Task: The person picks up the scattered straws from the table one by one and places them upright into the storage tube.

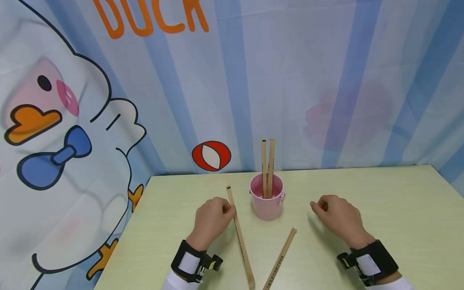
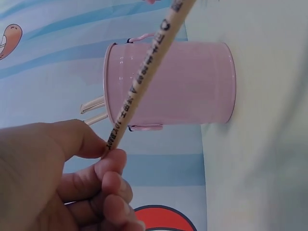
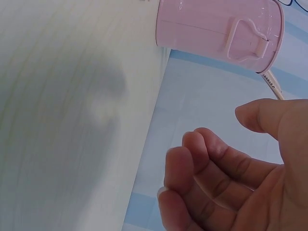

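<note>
My left hand [image 1: 214,217] pinches a slim wooden chopstick [image 1: 242,245] with printed characters between thumb and index finger. In the left wrist view, that chopstick [image 2: 144,74] slants up from the fingertips, in front of the pink bucket [image 2: 178,82]. The bucket [image 1: 267,207] stands upright left of my right hand [image 1: 340,217], and two more chopsticks [image 1: 268,165] lean inside it. That right hand holds nothing; its fingers are loosely curved above the table, as the right wrist view shows, with the thumb [image 3: 257,115] apart from them. Another chopstick [image 1: 279,259] lies on the table between the hands.
The pale yellow table [image 1: 409,209] ends at the back against a blue striped cloth [image 1: 290,80]. A printed duck [image 1: 72,169] fills the cloth's left side, and a red-and-white ball print [image 1: 211,156] sits behind the table edge.
</note>
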Demonstrator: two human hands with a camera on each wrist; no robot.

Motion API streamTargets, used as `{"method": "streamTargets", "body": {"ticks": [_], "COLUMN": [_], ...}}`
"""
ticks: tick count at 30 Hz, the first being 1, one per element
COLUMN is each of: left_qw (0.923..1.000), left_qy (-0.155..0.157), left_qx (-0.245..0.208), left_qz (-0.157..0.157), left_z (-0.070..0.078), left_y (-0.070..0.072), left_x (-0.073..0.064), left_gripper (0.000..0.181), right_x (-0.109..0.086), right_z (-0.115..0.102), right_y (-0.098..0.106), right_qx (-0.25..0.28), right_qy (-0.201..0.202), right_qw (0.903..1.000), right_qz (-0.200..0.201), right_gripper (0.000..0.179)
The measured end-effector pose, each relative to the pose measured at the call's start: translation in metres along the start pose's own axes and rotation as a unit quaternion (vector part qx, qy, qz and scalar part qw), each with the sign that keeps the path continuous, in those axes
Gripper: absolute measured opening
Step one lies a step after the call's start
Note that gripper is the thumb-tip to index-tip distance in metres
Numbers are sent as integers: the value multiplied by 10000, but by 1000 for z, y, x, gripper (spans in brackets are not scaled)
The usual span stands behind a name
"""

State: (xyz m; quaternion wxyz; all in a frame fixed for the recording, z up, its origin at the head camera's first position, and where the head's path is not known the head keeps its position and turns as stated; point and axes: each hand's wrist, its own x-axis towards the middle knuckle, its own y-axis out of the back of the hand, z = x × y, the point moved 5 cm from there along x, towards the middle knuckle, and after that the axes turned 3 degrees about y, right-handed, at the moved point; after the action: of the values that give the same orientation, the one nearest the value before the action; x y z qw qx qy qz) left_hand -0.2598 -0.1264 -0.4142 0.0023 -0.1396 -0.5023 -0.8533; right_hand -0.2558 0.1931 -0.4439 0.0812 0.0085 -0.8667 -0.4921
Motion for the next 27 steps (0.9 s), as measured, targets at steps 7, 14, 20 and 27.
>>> {"method": "streamTargets", "body": {"ticks": [7,14,20,27], "left_qw": [9997,9993,9984,9981], "left_qy": [-40,140,163,267], "left_qx": [-91,-186,-247,-296], "left_qz": [212,293,487,477], "left_z": [1,0,2,6], "left_y": [6,9,14,17], "left_x": [0,0,1,4], "left_gripper": [37,29,29,27], "right_x": [0,1,1,1], "right_z": [-1,-2,-3,-2], "right_y": [0,-2,-2,-1], "right_qx": [8,14,4,-18], "right_qy": [29,57,50,55], "right_qw": [10000,10000,10000,10000], "right_qz": [22,20,-16,-31], "right_gripper": [27,28,27,27]}}
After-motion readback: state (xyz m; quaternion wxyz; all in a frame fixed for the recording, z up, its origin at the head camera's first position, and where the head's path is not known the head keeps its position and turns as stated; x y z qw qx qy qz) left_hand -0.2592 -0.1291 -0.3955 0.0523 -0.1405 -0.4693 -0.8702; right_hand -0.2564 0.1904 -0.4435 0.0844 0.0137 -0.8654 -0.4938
